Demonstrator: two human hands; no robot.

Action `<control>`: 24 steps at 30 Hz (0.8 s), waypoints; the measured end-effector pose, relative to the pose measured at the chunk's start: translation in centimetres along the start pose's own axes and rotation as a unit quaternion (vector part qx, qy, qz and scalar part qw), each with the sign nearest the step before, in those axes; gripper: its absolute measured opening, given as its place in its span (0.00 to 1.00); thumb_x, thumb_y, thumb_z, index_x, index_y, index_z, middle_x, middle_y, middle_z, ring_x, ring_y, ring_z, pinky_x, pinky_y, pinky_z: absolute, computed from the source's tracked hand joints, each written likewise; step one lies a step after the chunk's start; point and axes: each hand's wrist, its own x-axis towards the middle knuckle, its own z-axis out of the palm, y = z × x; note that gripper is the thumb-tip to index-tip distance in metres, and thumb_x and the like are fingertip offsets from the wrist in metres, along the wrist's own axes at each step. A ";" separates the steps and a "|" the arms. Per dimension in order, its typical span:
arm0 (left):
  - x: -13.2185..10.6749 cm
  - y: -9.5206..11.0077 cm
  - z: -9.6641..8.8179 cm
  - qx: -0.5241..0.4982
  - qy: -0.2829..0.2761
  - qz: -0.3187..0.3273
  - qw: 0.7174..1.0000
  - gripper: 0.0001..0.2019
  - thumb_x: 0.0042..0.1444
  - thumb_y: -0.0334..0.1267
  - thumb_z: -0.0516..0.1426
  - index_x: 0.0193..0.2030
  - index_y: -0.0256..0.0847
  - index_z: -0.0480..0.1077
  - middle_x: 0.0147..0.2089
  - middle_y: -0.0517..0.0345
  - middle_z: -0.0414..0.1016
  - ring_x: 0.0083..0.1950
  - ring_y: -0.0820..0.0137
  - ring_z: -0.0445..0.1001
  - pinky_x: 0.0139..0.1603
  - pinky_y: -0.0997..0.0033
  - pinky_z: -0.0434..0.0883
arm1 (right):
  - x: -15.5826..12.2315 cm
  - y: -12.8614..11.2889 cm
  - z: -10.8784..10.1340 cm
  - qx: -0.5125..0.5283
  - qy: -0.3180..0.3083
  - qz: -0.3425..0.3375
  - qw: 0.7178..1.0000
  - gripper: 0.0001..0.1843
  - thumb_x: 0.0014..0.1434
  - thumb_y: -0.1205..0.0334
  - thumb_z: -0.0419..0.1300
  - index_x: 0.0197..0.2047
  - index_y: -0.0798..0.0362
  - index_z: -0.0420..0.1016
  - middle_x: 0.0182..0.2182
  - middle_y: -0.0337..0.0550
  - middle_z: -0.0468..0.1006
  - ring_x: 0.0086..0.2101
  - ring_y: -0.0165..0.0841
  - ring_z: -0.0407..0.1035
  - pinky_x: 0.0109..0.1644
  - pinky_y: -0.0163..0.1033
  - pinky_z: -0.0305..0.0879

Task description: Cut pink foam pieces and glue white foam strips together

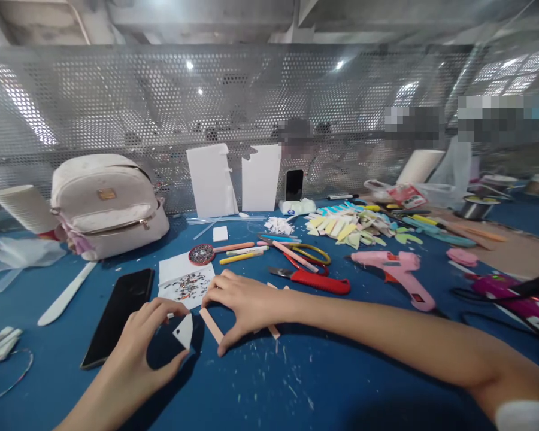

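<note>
My left hand (pixel 146 347) pinches a small white triangular foam piece (pixel 184 330) between thumb and fingers, just above the blue table (pixel 269 383). My right hand (pixel 238 302) rests on the table next to it, fingers curled, with a thin pink foam strip (pixel 212 326) between thumb and forefinger. Another pink strip (pixel 273 330) pokes out from under the right wrist. A black phone (pixel 119 314) lies just left of my left hand.
White paper with scattered beads (pixel 186 281), red utility knife (pixel 317 280), coloured sticks (pixel 242 254), pink glue gun (pixel 397 272), heap of foam offcuts (pixel 350 227), beige backpack (pixel 105 203), white foam boards (pixel 213 179), a second phone (pixel 294 184), perforated metal screen (pixel 117 108) behind.
</note>
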 end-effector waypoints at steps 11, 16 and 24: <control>2.1 2.2 2.0 0.000 -0.117 0.043 0.992 0.16 0.56 0.34 0.59 0.51 0.48 0.68 0.53 0.54 0.74 0.55 0.55 0.70 0.55 0.55 0.66 | -2.6 -2.7 -3.9 -0.232 -0.062 0.044 0.970 0.38 0.48 0.30 0.69 0.40 0.61 0.78 0.40 0.51 0.75 0.41 0.45 0.65 0.42 0.45 0.63; 3.3 2.5 2.9 0.001 -0.110 0.052 0.993 0.14 0.55 0.35 0.60 0.49 0.48 0.68 0.50 0.55 0.75 0.52 0.54 0.71 0.55 0.52 0.64 | -1.7 -3.4 -3.7 -0.270 -0.118 0.057 0.954 0.39 0.43 0.29 0.71 0.37 0.60 0.80 0.35 0.50 0.74 0.39 0.44 0.65 0.38 0.43 0.59; 2.7 1.5 3.3 -0.011 -0.108 0.042 0.993 0.20 0.54 0.47 0.68 0.50 0.49 0.69 0.50 0.56 0.75 0.51 0.53 0.71 0.51 0.55 0.63 | -0.6 -3.6 -2.7 -0.278 -0.124 0.052 0.951 0.41 0.47 0.25 0.66 0.37 0.61 0.81 0.34 0.50 0.72 0.39 0.44 0.64 0.38 0.43 0.58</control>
